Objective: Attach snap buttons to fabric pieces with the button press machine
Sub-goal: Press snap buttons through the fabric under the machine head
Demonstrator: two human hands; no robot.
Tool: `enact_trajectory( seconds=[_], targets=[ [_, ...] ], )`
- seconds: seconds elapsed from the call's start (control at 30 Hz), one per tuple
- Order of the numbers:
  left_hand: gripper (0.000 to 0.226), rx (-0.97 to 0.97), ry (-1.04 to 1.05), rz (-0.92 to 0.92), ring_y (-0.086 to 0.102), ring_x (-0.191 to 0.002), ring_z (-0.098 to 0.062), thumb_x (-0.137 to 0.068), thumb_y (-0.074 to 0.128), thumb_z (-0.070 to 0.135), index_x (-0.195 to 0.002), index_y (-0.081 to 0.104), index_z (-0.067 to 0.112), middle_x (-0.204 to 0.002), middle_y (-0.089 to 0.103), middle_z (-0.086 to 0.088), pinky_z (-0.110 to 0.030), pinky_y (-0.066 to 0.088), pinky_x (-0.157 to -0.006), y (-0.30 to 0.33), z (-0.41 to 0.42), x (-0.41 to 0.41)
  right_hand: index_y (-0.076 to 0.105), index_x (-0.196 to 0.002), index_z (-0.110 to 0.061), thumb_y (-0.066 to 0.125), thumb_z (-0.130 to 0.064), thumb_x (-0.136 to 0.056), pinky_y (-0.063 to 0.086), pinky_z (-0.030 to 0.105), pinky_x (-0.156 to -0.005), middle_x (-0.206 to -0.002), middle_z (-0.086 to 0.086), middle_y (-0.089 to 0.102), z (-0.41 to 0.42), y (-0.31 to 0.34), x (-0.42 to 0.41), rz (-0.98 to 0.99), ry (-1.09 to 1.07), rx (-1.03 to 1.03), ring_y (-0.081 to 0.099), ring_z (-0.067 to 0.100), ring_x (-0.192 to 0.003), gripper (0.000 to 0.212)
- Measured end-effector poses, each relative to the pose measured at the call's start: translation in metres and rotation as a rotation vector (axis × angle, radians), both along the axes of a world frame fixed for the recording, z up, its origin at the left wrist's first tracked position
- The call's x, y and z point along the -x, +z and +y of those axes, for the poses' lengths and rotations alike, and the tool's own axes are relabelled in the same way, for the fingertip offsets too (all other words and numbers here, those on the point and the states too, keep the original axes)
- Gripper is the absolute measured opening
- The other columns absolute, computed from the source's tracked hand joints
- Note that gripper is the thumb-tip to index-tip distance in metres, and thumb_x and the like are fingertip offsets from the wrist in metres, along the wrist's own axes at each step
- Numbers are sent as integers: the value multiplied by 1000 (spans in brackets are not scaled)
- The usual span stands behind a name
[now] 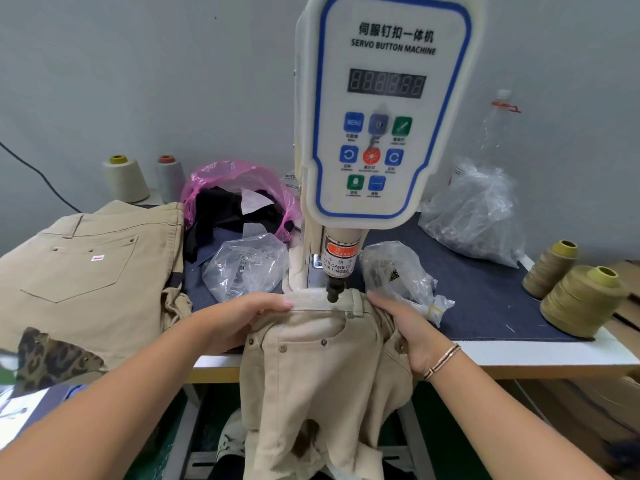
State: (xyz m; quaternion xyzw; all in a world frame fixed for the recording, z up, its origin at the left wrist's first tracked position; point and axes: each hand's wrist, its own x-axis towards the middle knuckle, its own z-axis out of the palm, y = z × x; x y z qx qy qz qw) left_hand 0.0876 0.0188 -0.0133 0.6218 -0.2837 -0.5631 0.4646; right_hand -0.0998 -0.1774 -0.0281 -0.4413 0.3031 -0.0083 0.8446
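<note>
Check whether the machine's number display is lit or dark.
Dark. The display on the machine shows only faint grey digit outlines, with no glowing numbers.

Centre frame: beige trousers (322, 362) waistband under servo button machine (377, 109) punch (333, 292). Left hand (239, 318) & right hand (401, 327) grip waistband either side. Beige trouser stack (86, 271) at left.

Trousers' waistband (323, 301) under the machine's punch (333, 292) (hands either side), folded trousers (86, 268) left
</note>
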Motion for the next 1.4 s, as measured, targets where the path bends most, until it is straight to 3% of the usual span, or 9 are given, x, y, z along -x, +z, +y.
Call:
enact_trajectory(
  seconds=[0.2, 0.4, 0.63, 0.77, 0.93, 1.0, 1.1, 1.2, 1.4],
  targets=[
    [29, 29, -244, -108, 61, -76, -16, -70, 58, 18, -96, 64, 5, -88, 62, -9, -21, 48, -64, 25, 10, 2, 77, -91, -5, 68, -25, -75, 56, 30, -73, -98, 15, 72, 15, 8, 23, -90, 193, 134, 70, 22, -87, 26],
    [19, 266, -231, -172, 48, -53, -9, -66, 71, 30, -60, 54, 25, -61, 51, 7, -17, 35, -47, 76, 10, 10, 75, -90, -10, 67, -27, -77, 52, 35, -84, -97, 13, 71, 20, 37, 41, -148, 340, 385, 68, 22, -86, 23],
    [24, 718, -198, 201, 46, -69, -22, -61, 70, 15, -62, 45, 15, -72, 46, -6, -29, 47, -65, 134, 12, 19, 53, -126, -6, 67, -17, -84, 45, 31, -99, -125, 6, 62, 30, 38, 56, -54, 796, 794, 58, 16, -114, 45],
    [20, 673, -5, -25, 41, -76, -23, -67, 60, 18, -64, 41, 17, -81, 41, -4, -32, 44, -71, 158, 44, -20, 64, -100, 1, 66, -36, -86, 44, 41, -89, -91, 6, 63, 14, 33, 74, 146, 776, 1111, 53, 15, -83, 40],
    [41, 114, 133, -700, 59, -78, -15, -71, 77, 48, -65, 50, 17, -79, 59, -4, -26, 52, -67, 154, 87, -79, 42, -66, 3, 72, -42, -70, 46, 27, -72, -86, -3, 56, -7, 71, 85, 14, 164, 1084, 55, 18, -78, 54],
    [34, 25, 166, -715, 65, -78, -16, -66, 75, 43, -64, 53, 18, -82, 67, -9, -27, 56, -66, 145, 94, -83, 42, -65, -2, 75, -34, -71, 52, 19, -63, -95, -8, 64, -11, 84, 82, 27, 63, 947, 64, 11, -77, 47],
    [36, 31, 288, -664, 60, -71, -18, -64, 76, 39, -70, 49, 16, -78, 63, -11, -29, 52, -62, 130, 91, -73, 39, -60, -15, 75, -30, -75, 47, 23, -49, -60, 1, 50, -3, 98, 75, 75, 43, 849, 51, 13, -52, 41],
    [31, 82, 400, -635, 50, -71, -18, -74, 73, 28, -70, 45, 18, -77, 51, -9, -29, 42, -62, 125, 81, -52, 40, -60, -19, 71, -21, -80, 35, 23, -39, -55, -2, 41, 17, 110, 69, 9, -59, 759, 40, 11, -46, 37],
    [38, 198, 154, -649, 54, -58, -9, -76, 73, 28, -57, 41, 22, -59, 49, 3, -21, 46, -50, 152, 60, 10, 58, -71, -13, 66, -13, -71, 54, 27, -53, -68, 9, 61, 105, 130, 54, -310, -27, 303, 63, 16, -59, 8]
  ],
)
